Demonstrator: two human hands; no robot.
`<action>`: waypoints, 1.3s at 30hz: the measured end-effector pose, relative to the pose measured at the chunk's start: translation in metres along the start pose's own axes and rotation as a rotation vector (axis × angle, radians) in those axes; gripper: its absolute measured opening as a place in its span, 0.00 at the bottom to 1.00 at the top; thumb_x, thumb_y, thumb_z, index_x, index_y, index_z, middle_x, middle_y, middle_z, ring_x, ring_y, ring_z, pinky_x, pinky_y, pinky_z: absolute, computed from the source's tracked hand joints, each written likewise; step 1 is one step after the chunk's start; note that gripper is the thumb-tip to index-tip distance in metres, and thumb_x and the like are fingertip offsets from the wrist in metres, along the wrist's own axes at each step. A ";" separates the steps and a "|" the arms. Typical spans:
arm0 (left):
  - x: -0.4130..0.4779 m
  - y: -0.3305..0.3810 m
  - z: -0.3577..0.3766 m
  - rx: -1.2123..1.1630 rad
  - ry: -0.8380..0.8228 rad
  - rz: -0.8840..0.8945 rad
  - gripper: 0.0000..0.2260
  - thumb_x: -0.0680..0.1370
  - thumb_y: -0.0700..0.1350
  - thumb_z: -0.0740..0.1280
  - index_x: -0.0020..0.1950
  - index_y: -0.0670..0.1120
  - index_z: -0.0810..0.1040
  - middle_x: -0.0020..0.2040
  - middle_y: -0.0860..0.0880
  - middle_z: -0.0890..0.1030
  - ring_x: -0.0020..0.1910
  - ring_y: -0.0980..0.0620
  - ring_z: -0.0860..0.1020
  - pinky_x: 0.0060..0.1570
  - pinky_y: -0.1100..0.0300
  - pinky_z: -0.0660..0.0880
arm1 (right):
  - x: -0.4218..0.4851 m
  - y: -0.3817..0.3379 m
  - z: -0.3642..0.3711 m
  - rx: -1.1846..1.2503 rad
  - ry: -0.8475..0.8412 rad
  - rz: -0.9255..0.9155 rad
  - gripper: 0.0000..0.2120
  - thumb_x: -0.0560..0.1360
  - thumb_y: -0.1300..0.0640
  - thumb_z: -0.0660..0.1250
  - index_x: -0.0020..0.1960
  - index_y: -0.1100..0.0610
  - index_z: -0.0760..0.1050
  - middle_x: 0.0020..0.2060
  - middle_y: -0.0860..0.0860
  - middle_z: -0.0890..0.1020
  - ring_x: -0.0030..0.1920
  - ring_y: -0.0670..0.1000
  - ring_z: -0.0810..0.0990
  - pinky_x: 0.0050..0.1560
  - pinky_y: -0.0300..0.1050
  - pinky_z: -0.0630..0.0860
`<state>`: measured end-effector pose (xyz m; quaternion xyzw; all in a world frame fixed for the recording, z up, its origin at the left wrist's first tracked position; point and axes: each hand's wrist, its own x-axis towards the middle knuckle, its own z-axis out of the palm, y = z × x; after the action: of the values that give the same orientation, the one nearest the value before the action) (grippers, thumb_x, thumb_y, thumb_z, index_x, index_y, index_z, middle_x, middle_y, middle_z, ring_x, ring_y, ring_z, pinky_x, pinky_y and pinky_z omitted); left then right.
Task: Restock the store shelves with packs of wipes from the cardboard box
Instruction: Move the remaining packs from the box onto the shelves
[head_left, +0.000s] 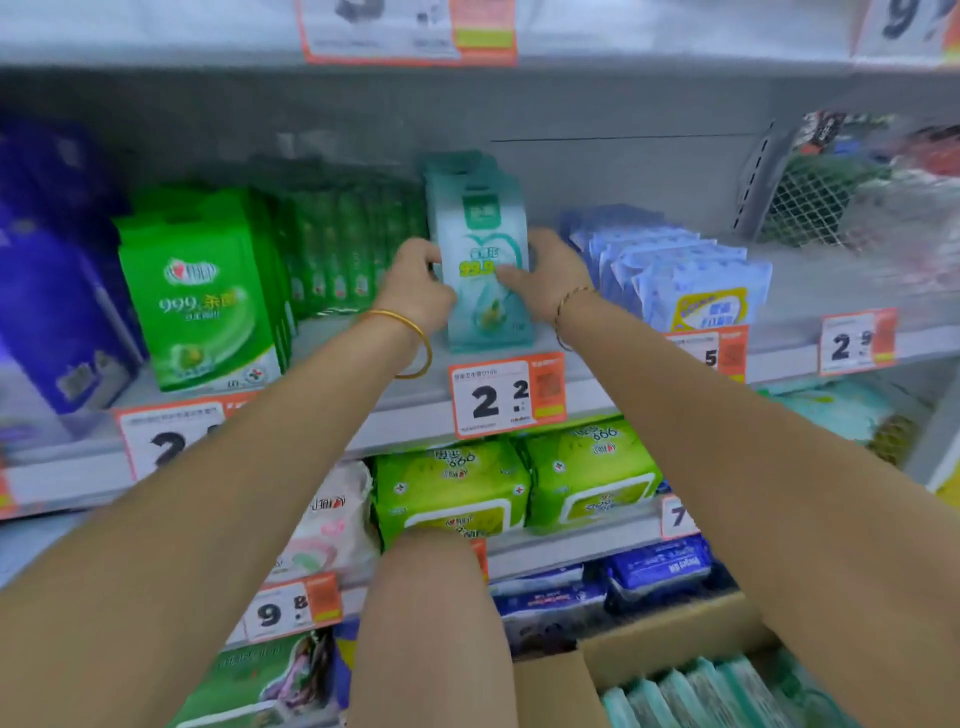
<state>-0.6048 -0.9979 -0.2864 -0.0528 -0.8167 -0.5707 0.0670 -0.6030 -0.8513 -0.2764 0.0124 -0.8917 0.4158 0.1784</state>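
While the left hand and right hand gripped the upright teal pack near the front edge of the shelf | I judged it could topple forward if released leaning.

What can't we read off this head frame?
Head view only:
- Row behind the upright teal-and-white plastic wipes pack: count hidden by that front pack.
- Brown cardboard box: cut off by the bottom edge and covered by the right forearm; packs left unknown.
- White-and-orange paper price tag: digits after the 2 covered by the left forearm.
- Left hand and right hand hold the pack; fingers behind it hidden.
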 end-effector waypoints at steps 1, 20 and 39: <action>-0.002 -0.001 0.001 0.003 0.000 -0.007 0.16 0.59 0.37 0.59 0.43 0.51 0.71 0.54 0.32 0.78 0.53 0.36 0.79 0.52 0.38 0.77 | 0.001 0.004 0.003 0.009 -0.012 0.004 0.22 0.76 0.58 0.66 0.68 0.61 0.66 0.64 0.57 0.75 0.63 0.55 0.74 0.57 0.40 0.67; -0.081 0.037 0.034 0.156 0.217 0.358 0.19 0.72 0.30 0.61 0.61 0.42 0.71 0.58 0.46 0.63 0.57 0.47 0.73 0.63 0.58 0.69 | -0.060 0.009 -0.040 0.141 0.141 -0.041 0.29 0.72 0.62 0.70 0.70 0.59 0.62 0.57 0.57 0.71 0.48 0.53 0.74 0.50 0.39 0.71; -0.192 -0.139 0.295 0.694 -1.097 0.217 0.17 0.77 0.41 0.61 0.66 0.47 0.68 0.69 0.48 0.62 0.68 0.48 0.64 0.68 0.58 0.62 | -0.308 0.450 -0.050 -0.609 -0.390 1.207 0.23 0.77 0.63 0.59 0.71 0.62 0.59 0.70 0.61 0.63 0.70 0.62 0.63 0.63 0.53 0.68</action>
<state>-0.4532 -0.7703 -0.5475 -0.3936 -0.8590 -0.1543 -0.2888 -0.3757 -0.5585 -0.6794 -0.4608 -0.8352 0.1641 -0.2513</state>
